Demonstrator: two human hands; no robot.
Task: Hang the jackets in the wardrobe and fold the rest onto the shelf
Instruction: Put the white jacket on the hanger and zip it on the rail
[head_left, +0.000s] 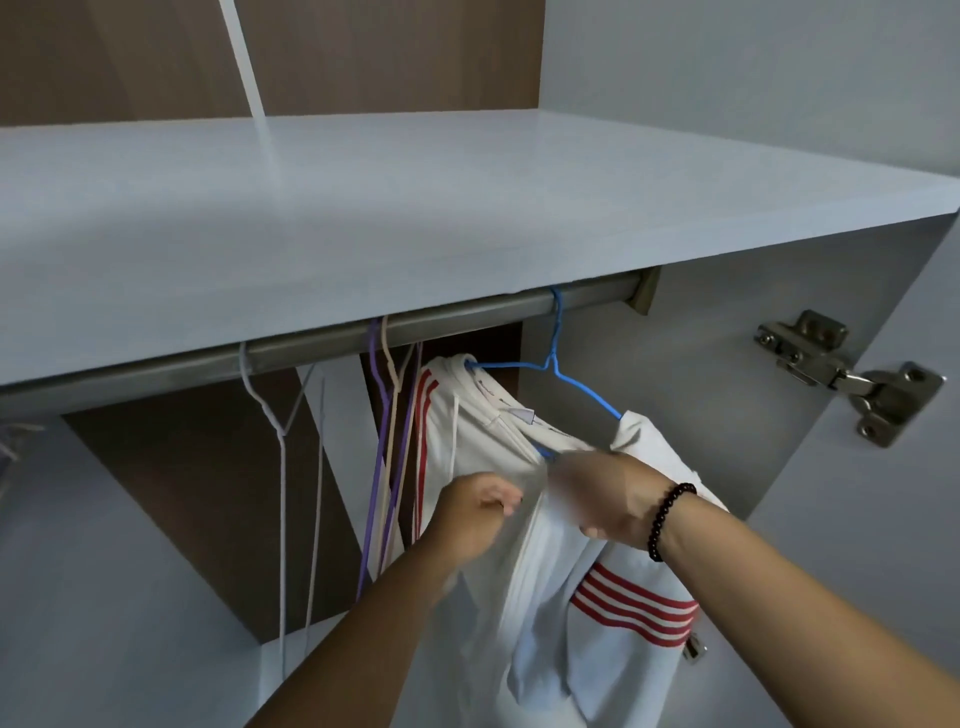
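Both hands are raised inside the wardrobe, working on a white jacket (519, 426) with red stripes. The left hand (480, 506) has its fingers curled and pinches the jacket's front edge; the right hand (605, 501), blurred, grips the fabric just beside it, fingers closed round a fold, and a dark bead bracelet (667, 519) circles that wrist. The 2 hands sit close together, almost touching, at the garment's chest opening

The jacket hangs on a blue hanger (558, 371) directly above the hands; the hanger's hook is over the metal rail (322, 343), which runs under the pale shelf (415, 208) higher still. 1 shoulder of the jacket sits on the hanger arm above the left hand, the other above the right wrist, and the body of the garment drops below both hands, with 4 red stripes showing under the right forearm

To the left of the left hand hang bare hangers: a purple hanger (376, 467) and a beige hanger (392, 441) close by, and a white hanger (283, 493) farther left. A metal door hinge (841, 374) is fixed to the panel up and to the right of the right hand
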